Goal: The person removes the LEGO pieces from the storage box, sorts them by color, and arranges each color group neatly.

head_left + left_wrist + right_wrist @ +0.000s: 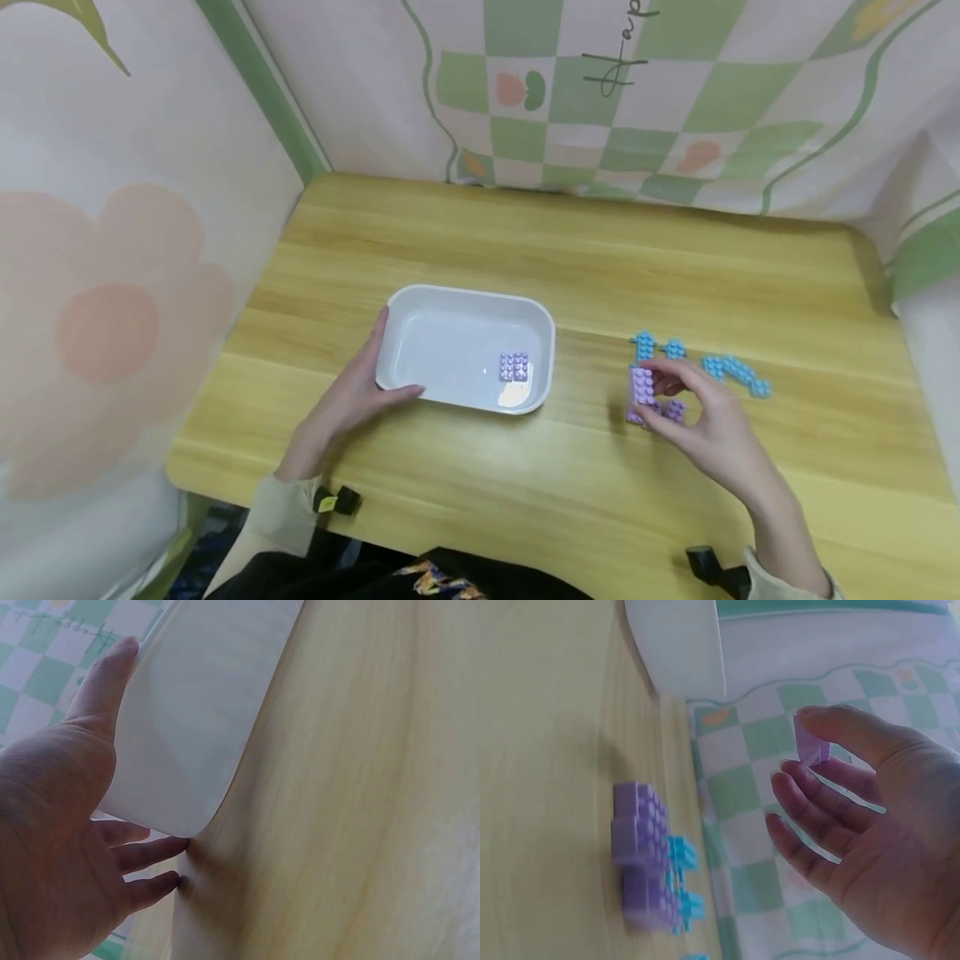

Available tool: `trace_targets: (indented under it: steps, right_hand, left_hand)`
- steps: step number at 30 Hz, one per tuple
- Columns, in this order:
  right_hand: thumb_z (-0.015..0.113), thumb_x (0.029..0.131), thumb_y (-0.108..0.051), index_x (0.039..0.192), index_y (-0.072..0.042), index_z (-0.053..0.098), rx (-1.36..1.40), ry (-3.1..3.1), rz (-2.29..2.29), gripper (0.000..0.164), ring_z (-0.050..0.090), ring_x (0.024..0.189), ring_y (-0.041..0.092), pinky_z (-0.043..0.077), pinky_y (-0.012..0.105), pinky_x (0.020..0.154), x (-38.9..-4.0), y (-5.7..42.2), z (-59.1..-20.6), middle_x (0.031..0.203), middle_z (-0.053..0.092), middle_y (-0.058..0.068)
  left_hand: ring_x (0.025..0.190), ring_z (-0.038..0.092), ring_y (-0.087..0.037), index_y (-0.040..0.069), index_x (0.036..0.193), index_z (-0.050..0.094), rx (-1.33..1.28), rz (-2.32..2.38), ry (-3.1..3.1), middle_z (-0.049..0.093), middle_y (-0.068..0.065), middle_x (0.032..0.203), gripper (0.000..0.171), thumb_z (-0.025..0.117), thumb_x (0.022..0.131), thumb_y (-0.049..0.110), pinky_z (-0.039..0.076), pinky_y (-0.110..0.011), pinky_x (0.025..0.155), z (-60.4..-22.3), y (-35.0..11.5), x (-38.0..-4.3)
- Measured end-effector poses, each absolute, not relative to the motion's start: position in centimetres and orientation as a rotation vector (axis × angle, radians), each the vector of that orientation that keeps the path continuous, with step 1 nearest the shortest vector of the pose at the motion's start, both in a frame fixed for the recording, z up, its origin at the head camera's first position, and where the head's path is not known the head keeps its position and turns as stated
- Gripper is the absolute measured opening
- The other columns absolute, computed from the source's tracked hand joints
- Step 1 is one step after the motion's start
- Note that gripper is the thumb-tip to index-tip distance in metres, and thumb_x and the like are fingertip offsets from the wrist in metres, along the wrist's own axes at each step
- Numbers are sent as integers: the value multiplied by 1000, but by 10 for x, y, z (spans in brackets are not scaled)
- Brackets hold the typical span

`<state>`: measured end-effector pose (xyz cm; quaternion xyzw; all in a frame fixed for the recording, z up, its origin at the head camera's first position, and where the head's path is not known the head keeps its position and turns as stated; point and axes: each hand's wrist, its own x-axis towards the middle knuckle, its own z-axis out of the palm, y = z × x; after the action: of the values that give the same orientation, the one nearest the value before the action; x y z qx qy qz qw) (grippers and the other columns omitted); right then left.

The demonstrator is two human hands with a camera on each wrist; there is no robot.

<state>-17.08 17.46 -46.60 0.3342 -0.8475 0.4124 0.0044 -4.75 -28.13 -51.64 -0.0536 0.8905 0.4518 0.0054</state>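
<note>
A white rectangular plastic tray rests on the table, with two lilac building bricks side by side in its right part. My left hand holds the tray's left end, thumb along the near wall and fingers at the end wall, also seen in the left wrist view. With thumb and fingertips, my right hand pinches a lilac brick, raised off the table in the right wrist view. Beneath it stand several other lilac bricks, partly hidden by the hand in the head view.
Blue studded pieces lie on the wooden table beyond and right of my right hand. More blue pieces with small side pegs lie just behind the lilac bricks. A checked cloth hangs along the table's far edge.
</note>
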Motion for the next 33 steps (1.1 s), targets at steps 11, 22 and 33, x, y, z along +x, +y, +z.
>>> trace_targets:
  steps: [11, 22, 33]
  right_hand:
    - [91, 71, 15, 133, 6, 70, 979, -2635, 1222, 66, 59, 97, -11, 47, -2, 92, -178, 200, -476, 103, 74, 10]
    - [94, 76, 5, 125, 10, 71, 814, -2859, 1102, 54, 58, 92, -14, 47, -1, 81, -177, 242, -502, 101, 78, 20]
    - [96, 80, -7, 123, 5, 73, 733, -3007, 1006, 51, 50, 94, -15, 49, 4, 77, -170, 255, -519, 111, 73, 19]
  left_hand:
    - [161, 35, -54, 13, 178, -7, -248, 1341, 2795, 11, -23, 185, 136, 92, 89, 43, 33, -68, 133, -511, -288, -43]
    - [165, 30, -50, 12, 177, -7, -241, 1331, 2781, 11, -20, 185, 138, 94, 87, 37, 27, -66, 136, -513, -288, -46]
    - [164, 32, -52, 10, 177, -6, -191, 1340, 2777, 13, -23, 185, 138, 94, 86, 40, 29, -70, 134, -516, -280, -48]
